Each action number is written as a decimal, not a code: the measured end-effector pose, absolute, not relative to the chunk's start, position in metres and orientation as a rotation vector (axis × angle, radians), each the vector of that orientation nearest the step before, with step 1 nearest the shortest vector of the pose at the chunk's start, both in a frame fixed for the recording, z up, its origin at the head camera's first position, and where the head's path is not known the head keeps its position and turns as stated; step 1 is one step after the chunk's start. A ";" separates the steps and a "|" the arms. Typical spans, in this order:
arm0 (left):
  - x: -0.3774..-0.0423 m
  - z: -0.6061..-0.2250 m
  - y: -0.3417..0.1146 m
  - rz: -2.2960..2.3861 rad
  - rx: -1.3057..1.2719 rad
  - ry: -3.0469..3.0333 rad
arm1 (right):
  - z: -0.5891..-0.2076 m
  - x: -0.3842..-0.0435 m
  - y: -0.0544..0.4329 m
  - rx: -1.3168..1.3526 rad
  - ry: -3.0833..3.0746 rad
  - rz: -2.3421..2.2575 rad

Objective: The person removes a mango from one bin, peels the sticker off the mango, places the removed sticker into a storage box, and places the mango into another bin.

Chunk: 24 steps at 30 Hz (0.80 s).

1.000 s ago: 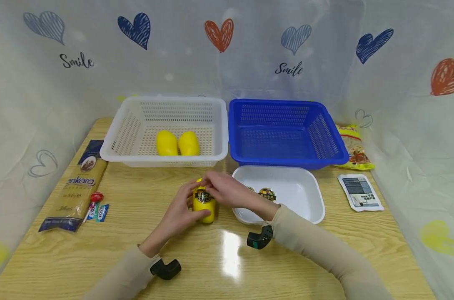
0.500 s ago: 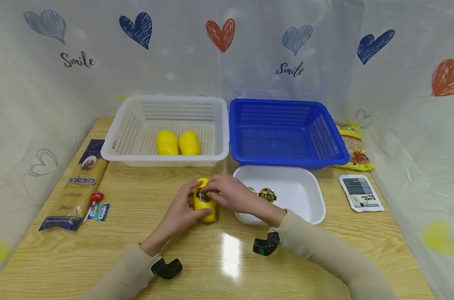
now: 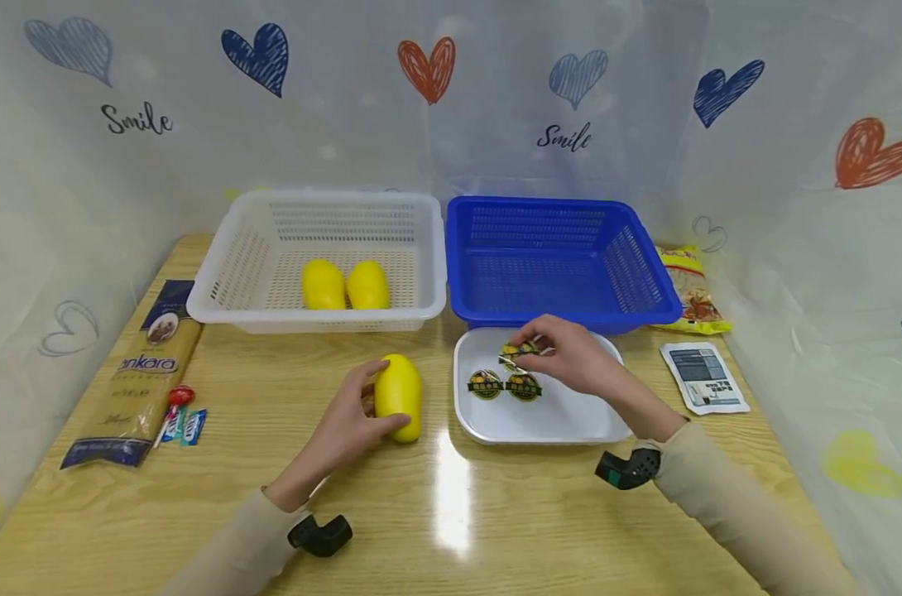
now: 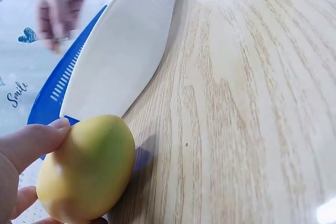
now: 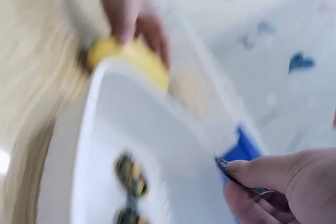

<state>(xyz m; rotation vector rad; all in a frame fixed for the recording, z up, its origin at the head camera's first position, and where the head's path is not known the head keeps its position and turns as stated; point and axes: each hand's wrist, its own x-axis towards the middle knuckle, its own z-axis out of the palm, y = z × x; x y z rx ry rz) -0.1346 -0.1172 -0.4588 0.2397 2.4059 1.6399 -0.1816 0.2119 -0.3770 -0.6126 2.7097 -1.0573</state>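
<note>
My left hand [image 3: 347, 426] grips a yellow mango [image 3: 400, 396] that stands on the table, its thumb on the near side and fingers on the far side. No sticker shows on the mango's visible face. Over the white tray [image 3: 563, 426], my right hand [image 3: 570, 358] pinches a black-and-gold round sticker [image 3: 516, 353] between thumb and fingertips; the right wrist view shows the sticker [image 5: 231, 174] edge-on. Two similar stickers, a left one [image 3: 485, 384] and a right one [image 3: 524, 386], lie side by side in the tray.
Behind stand a white basket [image 3: 317, 317] with two yellow mangoes [image 3: 345, 285] and a blue basket [image 3: 563, 316]. Pasta [image 3: 134, 385], a red lollipop [image 3: 181, 395] and small candies [image 3: 184, 426] lie left. A yellow snack bag [image 3: 695, 290] and a white packet [image 3: 704, 378] lie right.
The sticker has come off the mango in my right hand, which has moved right from the mango to above the tray. My left hand still holds the mango in place.
</note>
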 end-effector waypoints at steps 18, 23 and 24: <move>-0.137 -0.460 -0.119 1.626 0.307 2.392 | -0.428 -0.205 0.275 -0.641 2.593 -0.749; -0.137 -0.459 -0.119 1.645 0.326 2.378 | -0.432 -0.205 0.274 -0.626 2.608 -0.697; -0.137 -0.459 -0.119 1.651 0.326 2.375 | -0.433 -0.205 0.273 -0.621 2.610 -0.692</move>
